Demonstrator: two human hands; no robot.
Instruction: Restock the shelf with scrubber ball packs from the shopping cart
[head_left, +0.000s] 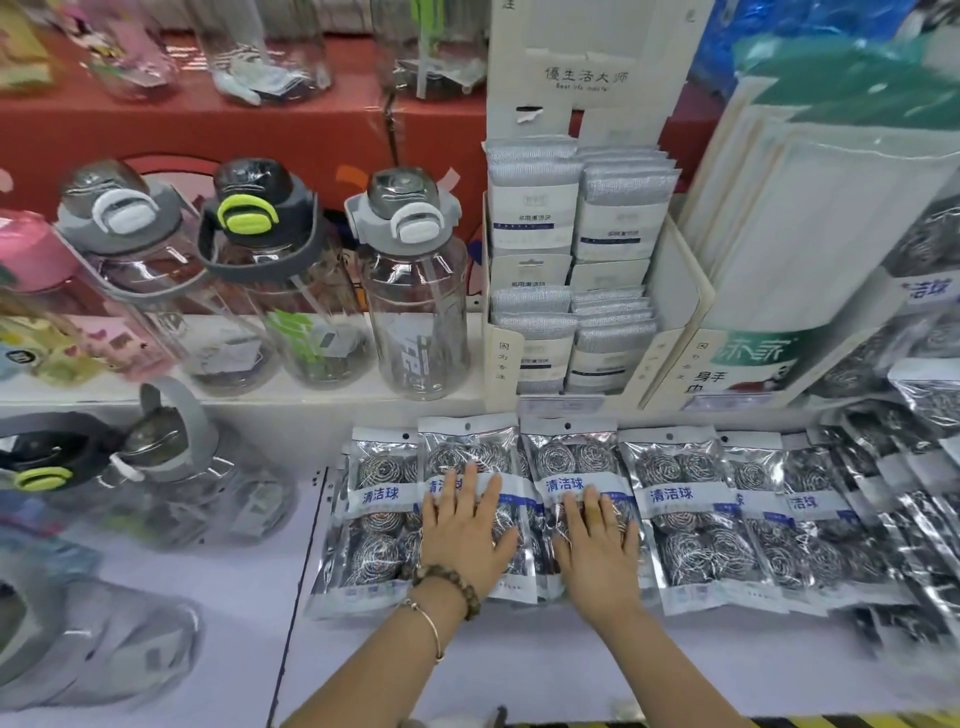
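L hand (465, 535) lies flat, fingers straight and spread, on a scrubber ball pack (467, 447). R hand (597, 551) lies flat the same way on the next pack (566, 457); hands close but apart, neither gripping. Each clear pack holds steel scrubber balls w/ a blue-white label across the middle. More packs (670, 509) overlap in a row on the pale lower shelf (467, 654). Behind, a cardboard display box (691, 291) holds stacked silver scrub pads (535, 171); beside it, clear water bottles (415, 322), some w/ papers inside.
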